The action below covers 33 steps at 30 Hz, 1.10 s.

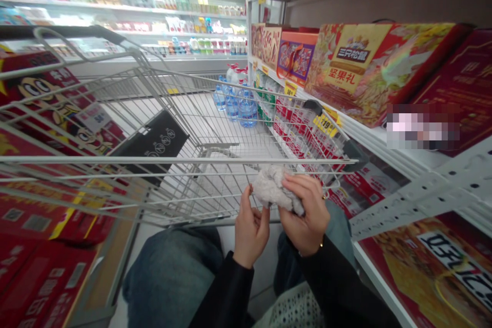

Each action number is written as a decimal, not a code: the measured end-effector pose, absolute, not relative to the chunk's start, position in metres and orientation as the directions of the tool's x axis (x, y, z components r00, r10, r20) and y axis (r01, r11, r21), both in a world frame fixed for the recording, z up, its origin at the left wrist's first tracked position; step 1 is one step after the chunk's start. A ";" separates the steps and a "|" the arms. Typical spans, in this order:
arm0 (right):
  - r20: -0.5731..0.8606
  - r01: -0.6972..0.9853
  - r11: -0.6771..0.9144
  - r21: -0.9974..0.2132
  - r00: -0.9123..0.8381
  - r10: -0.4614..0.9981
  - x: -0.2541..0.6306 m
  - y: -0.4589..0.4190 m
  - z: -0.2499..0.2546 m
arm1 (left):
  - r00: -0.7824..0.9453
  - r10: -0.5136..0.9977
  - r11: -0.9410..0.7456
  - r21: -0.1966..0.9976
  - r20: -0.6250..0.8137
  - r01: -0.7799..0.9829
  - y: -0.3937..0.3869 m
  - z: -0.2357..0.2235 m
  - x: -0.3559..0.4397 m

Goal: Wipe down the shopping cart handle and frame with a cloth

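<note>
Head view, right hand: clenched on the grey cloth, fingers over its upper right part.
Head view, left hand: fingers partly curled near the cloth's left edge; whether they grip it cannot be told.
Cloth position: bunched against the near side of the wire cart, just below the top rail.
Wire gaps: loose folds may snag if dragged across the bars.
Cart movement: pressure on the side may roll the cart, causing the cloth to slip.

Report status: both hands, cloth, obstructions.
Right hand gripping grey cloth. Left hand at its lower left edge, grip unclear. Wire shopping cart directly beyond cloth.
</note>
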State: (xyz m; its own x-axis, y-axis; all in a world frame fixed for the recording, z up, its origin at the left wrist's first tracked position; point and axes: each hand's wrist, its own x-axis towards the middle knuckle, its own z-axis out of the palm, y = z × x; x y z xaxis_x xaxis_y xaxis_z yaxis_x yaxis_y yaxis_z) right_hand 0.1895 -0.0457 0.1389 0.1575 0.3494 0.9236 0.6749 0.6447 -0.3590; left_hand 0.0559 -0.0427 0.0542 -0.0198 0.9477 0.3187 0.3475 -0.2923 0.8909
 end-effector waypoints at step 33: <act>0.928 0.722 0.603 -0.339 0.154 0.338 0.199 -0.048 0.140 | -0.508 0.711 -0.425 0.873 0.487 0.242 -0.057 0.076 0.063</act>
State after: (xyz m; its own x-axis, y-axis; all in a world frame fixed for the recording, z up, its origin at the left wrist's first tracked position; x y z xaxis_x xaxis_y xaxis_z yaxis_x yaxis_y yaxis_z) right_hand 0.1990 -0.0480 0.1396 0.1540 0.3380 0.9285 0.7219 0.6032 -0.3393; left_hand 0.0630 -0.0573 0.0759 -0.5076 0.7111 0.4865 0.2415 -0.4246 0.8726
